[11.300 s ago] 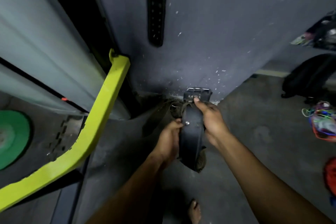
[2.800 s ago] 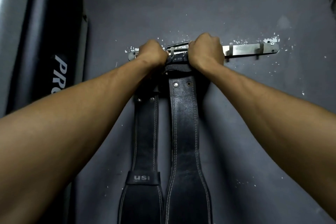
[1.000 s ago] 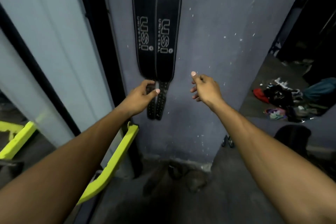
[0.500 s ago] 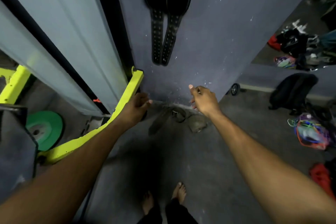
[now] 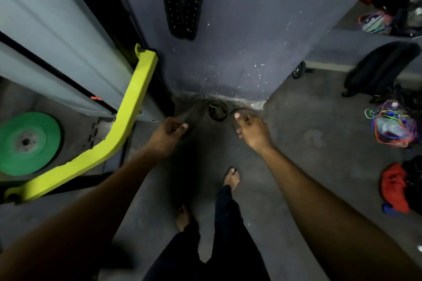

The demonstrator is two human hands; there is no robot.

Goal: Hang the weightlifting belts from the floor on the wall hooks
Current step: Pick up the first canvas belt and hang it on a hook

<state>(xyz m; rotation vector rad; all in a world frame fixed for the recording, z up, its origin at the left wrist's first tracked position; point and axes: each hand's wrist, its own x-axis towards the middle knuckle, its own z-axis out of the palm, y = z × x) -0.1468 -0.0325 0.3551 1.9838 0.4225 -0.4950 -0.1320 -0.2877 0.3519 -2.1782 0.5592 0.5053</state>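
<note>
A dark belt point(image 5: 217, 110) lies coiled on the floor against the foot of the grey wall, with a strap end running left toward my left hand point(image 5: 167, 136). That hand's thumb and curled fingers are at the strap end; whether they grip it is unclear. My right hand point(image 5: 251, 131) hovers at the coil's right side, thumb out and fingers loosely apart, holding nothing. Two black belts point(image 5: 181, 7) hang on the wall above; only their perforated tails show. The hooks are out of view.
A yellow machine frame point(image 5: 127, 112) and a green weight plate point(image 5: 27, 142) stand on the left. My bare feet point(image 5: 231, 178) are on the concrete floor. A black backpack point(image 5: 379, 68), coloured bands point(image 5: 392, 125) and red cloth point(image 5: 395, 188) lie on the right.
The view has tilted further down and I have stepped closer. Both hands have dropped from mid-air to the coiled belt on the floor.
</note>
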